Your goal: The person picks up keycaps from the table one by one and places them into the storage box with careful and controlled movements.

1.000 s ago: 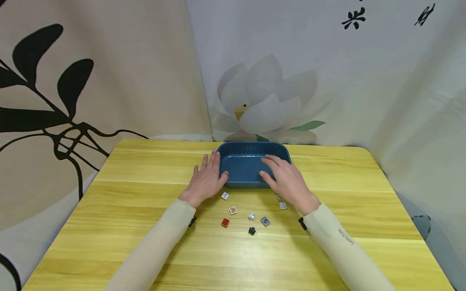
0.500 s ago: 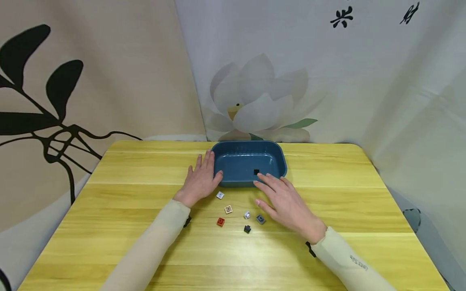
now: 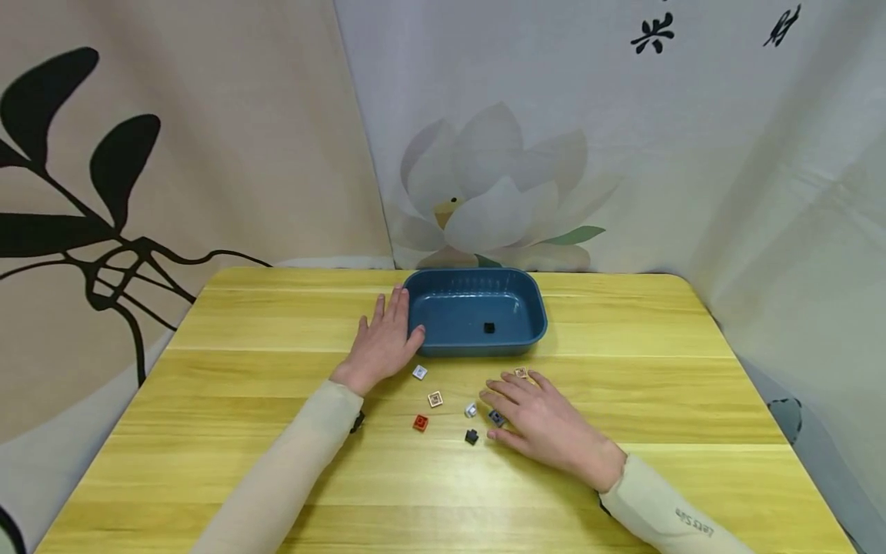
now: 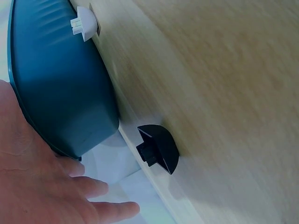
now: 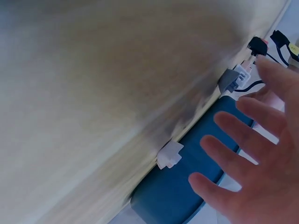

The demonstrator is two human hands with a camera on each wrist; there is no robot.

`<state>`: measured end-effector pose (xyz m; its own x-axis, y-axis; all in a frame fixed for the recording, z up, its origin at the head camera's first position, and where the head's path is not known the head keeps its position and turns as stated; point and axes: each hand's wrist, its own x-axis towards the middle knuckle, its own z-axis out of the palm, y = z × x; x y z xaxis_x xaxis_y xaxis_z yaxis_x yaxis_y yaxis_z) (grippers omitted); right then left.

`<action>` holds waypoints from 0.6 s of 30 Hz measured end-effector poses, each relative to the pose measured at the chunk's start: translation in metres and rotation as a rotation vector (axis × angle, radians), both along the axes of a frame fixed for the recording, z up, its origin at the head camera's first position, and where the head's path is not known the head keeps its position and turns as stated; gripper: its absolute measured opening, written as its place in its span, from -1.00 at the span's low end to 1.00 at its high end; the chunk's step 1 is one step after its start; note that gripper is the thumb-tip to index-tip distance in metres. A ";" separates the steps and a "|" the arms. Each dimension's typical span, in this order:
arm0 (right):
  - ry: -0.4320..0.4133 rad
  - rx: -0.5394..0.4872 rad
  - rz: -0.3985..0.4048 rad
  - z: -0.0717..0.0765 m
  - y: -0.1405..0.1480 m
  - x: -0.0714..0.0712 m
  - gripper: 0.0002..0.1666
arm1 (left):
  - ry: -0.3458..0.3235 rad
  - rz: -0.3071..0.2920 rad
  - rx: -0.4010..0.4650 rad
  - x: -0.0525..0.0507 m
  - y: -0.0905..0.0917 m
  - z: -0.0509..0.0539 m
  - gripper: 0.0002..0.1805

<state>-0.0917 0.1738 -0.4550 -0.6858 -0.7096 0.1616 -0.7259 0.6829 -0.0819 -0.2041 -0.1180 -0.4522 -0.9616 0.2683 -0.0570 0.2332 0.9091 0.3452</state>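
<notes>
My left hand (image 3: 379, 346) lies flat with fingers spread along the left side of the blue tray (image 3: 477, 351), thumb at its near left corner. The right hand (image 3: 547, 422) hovers palm down over the table, fingers stretched and holding nothing. Close to its fingertips are a grey keycap (image 3: 496, 418), a white keycap (image 3: 471, 410) and a black keycap (image 3: 471, 436); the hand partly covers a beige keycap (image 3: 521, 372). Inside the tray sits one small black piece (image 3: 489, 328). In the left wrist view, a black keycap (image 4: 161, 148) stands on the table, stem showing.
Left of the right hand lie a red keycap (image 3: 420, 422), a beige framed one (image 3: 434, 398) and a white keycap (image 3: 419, 372) just before the tray. The wooden table (image 3: 277, 431) ends at a printed cloth backdrop (image 3: 263, 154).
My right hand has drawn back from over the tray to the keycaps nearer me. The small black piece in the tray has come into view. My left hand stays by the tray.
</notes>
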 end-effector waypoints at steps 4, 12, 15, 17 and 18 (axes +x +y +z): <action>0.005 0.029 0.040 -0.003 0.000 0.000 -0.40 | -0.002 0.001 -0.003 0.001 0.000 -0.001 -0.11; 0.018 0.051 0.046 -0.006 -0.004 0.000 -0.62 | 0.003 0.001 -0.001 0.001 0.000 -0.001 -0.11; 0.023 0.032 0.047 -0.007 -0.004 0.001 -0.73 | -0.001 0.002 -0.004 0.001 0.000 0.001 -0.12; 0.034 0.024 0.051 -0.007 -0.005 0.001 -0.78 | -0.002 0.003 -0.005 0.001 0.000 0.001 -0.12; 0.039 0.019 0.054 -0.006 -0.005 0.001 -0.80 | -0.003 0.004 -0.006 0.001 0.000 0.002 -0.12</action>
